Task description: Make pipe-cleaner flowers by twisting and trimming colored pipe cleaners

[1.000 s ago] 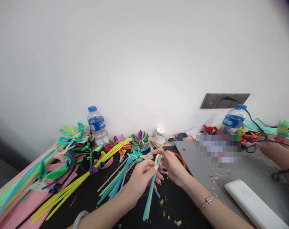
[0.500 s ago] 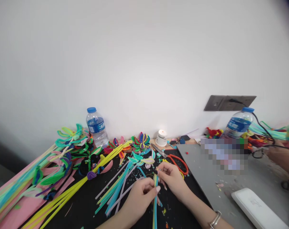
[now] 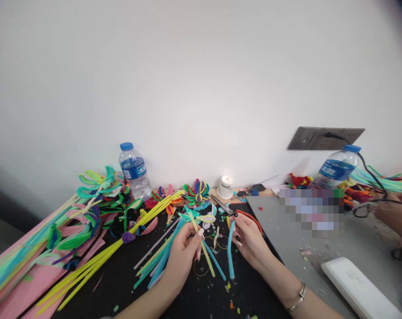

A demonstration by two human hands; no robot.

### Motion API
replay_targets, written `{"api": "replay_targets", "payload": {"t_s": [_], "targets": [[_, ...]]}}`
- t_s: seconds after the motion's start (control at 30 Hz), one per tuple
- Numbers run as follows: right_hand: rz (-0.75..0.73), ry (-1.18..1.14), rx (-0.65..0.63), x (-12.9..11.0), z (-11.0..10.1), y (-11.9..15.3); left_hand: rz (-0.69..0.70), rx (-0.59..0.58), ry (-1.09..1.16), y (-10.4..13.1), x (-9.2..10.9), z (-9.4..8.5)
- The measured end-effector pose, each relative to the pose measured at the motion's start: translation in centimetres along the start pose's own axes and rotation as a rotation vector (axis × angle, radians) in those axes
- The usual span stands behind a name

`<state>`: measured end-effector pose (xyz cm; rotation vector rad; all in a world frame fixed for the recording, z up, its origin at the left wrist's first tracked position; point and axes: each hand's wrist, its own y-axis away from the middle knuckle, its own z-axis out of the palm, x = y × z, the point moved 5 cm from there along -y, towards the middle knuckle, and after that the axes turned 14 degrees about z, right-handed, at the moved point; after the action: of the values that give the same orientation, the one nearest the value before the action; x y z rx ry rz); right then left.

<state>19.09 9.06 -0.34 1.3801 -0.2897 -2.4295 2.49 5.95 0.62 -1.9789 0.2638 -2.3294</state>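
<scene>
Yellow stem (image 3: 209,263): parted from the blue stem (image 3: 230,259); half a second ago the two ran side by side between nearly meeting hands.
Left hand (image 3: 180,250): pinched on the yellow stem, which slants down over the black mat (image 3: 260,288).
Right hand (image 3: 252,243): pinched on the upper end of the blue stem, which hangs nearly upright; the hands are now apart.
Second blue stem (image 3: 215,261): slants down beside the yellow one; whether the left hand holds it, I cannot tell.
Yellow stem, risk: its upper end crosses near the teal flower (image 3: 190,216), so a sideways pull could snag the fuzz and drag the petals.
Blue stem, risk: gripped only near its top, it could swing, or slip if the pinch loosens.
Scissors (image 3: 223,206): just behind the right hand, blades toward the wall; a backward reach could knock them or catch a finger.
Scraps (image 3: 232,305): scattered on the mat, they could cling to any fuzzy stem lowered there.
Scissors, against the earlier frame: their orange handles, plain to see then, are now partly behind the right hand.
Second blue stem, against the earlier frame: much more of it shows.
</scene>
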Motion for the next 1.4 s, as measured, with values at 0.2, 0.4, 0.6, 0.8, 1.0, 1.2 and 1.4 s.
{"api": "replay_targets", "payload": {"t_s": [0.2, 0.4, 0.6, 0.8, 1.0, 1.2, 1.4], "targets": [[0.017, -0.049, -0.075, -0.1, 0.2, -0.1, 0.023, 0.087, 0.004, -0.1, -0.6, -0.7], [0.01, -0.031, -0.08, 0.0, 0.2, 0.0, 0.107, 0.112, -0.193, -0.1, -0.6, -1.3], [0.024, -0.061, -0.039, -0.1, 0.0, 0.0, 0.314, 0.143, -0.472, 0.6, 1.4, -1.6], [0.087, 0.007, -0.149, 0.0, 1.1, 0.6, 0.332, -0.177, -0.585, 0.9, 1.9, -0.1], [0.089, -0.005, -0.163, -0.3, 1.3, 0.8, 0.408, -0.129, -0.768, 0.7, 1.8, -0.5], [0.025, -0.052, -0.088, -0.5, 0.2, 0.3, 0.508, 0.011, -0.853, 0.5, 2.3, -1.3], [0.011, 0.004, -0.103, -0.7, 0.5, 0.5, 0.52, -0.251, -0.822, 0.3, 2.3, -0.2]]}}
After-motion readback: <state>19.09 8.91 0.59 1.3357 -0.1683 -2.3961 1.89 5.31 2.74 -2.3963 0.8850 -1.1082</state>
